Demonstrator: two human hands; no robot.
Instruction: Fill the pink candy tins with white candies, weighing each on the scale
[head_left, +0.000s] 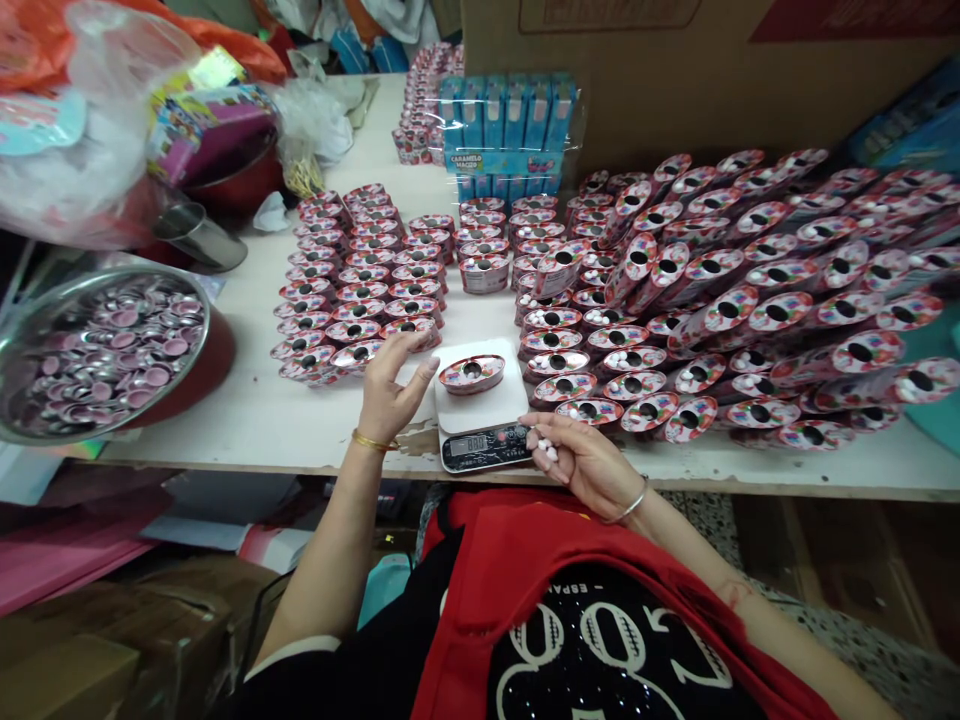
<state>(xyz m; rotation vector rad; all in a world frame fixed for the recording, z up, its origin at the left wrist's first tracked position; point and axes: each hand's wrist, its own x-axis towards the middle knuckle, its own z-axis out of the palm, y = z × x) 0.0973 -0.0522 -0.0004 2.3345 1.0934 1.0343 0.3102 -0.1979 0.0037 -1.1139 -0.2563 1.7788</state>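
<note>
A small white kitchen scale sits at the table's front edge, with one oval candy container standing on its platform. My left hand hovers just left of the scale, fingers spread and holding nothing. My right hand rests palm up at the scale's right corner, its fingers curled round several small pale candies.
Rows of like containers fill the table left of the scale, and a bigger heap lies to the right. A metal bowl of pink lids stands at far left. Blue boxes stand behind. The table edge runs in front.
</note>
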